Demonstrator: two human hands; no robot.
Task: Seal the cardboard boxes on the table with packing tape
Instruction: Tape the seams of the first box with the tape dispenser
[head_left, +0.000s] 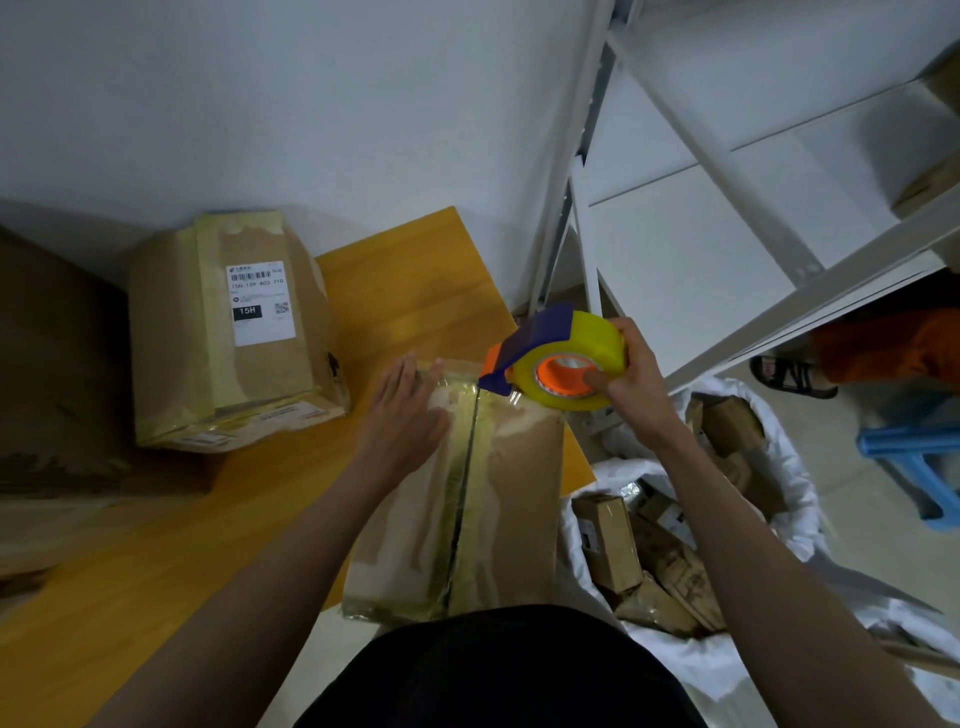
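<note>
Head view: the right hand (631, 379) grasps the yellow tape roll (576, 361) in its blue and orange dispenser (524, 345), thumb in the orange core, the dispenser's front edge touching the far end of the near cardboard box (511, 499) at its centre seam. At about nine o'clock from the roll, the left hand (402, 415) lies flat with straight fingers on that box's left flap, and the box overhangs the near edge of the wooden table (405, 280). Toward ten o'clock a taped, labelled box (228, 332) rests on the table, while at five o'clock a white sack (800, 467) holds small parcels
</note>
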